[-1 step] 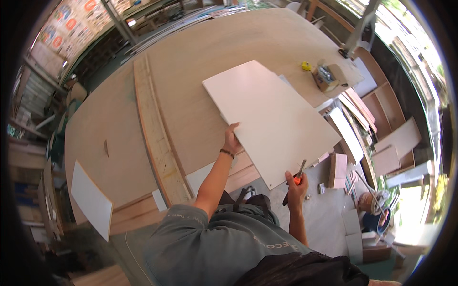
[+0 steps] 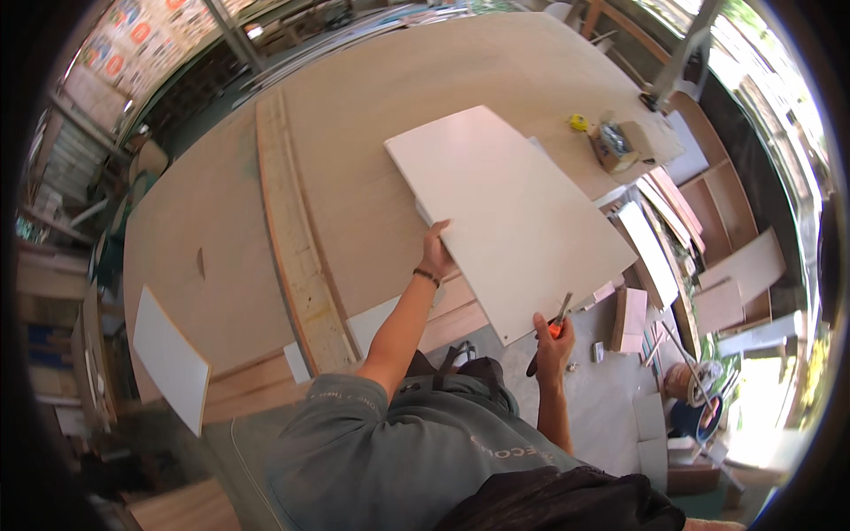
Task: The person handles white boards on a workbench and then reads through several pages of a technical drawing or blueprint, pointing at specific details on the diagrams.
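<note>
A large white panel [image 2: 513, 212] lies tilted across my view, its far part over the big wooden worktable. My left hand [image 2: 436, 252] is closed on the panel's left edge, thumb on top and the other fingers hidden beneath. By the panel's near right edge, my right hand [image 2: 555, 350] is wrapped round a hand tool [image 2: 563, 308] with an orange and black handle and a narrow metal end pointing up. Whether it is a chisel is too small to tell. A small dark dot marks the panel's near corner.
The brown worktable [image 2: 354, 97] carries a long wooden board [image 2: 297, 239], a yellow tape measure [image 2: 578, 122] and a cardboard box [image 2: 613, 147] of small items. A smaller white panel [image 2: 170, 358] stands at the left. Board offcuts [image 2: 630, 320] and a dark blue bucket [image 2: 695, 418] are at the right.
The scene sits slightly farther right in the picture. Both hands keep the same holds on the panel and the tool.
</note>
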Available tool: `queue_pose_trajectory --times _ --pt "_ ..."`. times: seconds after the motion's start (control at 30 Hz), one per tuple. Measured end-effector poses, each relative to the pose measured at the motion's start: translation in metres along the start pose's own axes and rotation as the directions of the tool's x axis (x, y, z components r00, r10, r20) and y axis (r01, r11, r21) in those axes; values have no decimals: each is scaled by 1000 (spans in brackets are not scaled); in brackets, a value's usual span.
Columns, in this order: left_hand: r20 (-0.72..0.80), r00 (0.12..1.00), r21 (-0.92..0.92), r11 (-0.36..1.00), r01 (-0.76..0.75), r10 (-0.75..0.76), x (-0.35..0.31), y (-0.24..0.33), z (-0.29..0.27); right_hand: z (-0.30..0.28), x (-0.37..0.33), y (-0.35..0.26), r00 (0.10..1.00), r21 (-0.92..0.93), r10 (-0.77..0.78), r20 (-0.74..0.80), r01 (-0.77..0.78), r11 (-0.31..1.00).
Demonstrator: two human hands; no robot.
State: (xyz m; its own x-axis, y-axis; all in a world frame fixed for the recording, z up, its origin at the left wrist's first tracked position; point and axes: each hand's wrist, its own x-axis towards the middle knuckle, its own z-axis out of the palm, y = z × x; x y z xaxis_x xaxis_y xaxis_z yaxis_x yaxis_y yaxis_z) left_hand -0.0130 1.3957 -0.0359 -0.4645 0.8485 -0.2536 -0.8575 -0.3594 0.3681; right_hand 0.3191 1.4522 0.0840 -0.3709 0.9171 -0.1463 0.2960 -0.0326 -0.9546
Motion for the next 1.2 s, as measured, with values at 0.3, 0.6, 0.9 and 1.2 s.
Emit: queue_pose_trajectory --times 0.3,0.6,0.9,1.2 --pt "-318 943 416 909 41 103 -168 3 -30 48 86 96 912 38 390 128 -397 917" --pt "-743 534 518 852 79 403 -528 -21 -128 73 86 163 894 -269 401 201 -343 900" --pt "-853 235 482 876 7 467 -710 -38 -245 124 -36 57 976 -631 -19 215 154 760" --pt "-882 31 459 872 -174 470 -906 -4 -316 341 -354 -24 556 -301 -157 816 642 705"
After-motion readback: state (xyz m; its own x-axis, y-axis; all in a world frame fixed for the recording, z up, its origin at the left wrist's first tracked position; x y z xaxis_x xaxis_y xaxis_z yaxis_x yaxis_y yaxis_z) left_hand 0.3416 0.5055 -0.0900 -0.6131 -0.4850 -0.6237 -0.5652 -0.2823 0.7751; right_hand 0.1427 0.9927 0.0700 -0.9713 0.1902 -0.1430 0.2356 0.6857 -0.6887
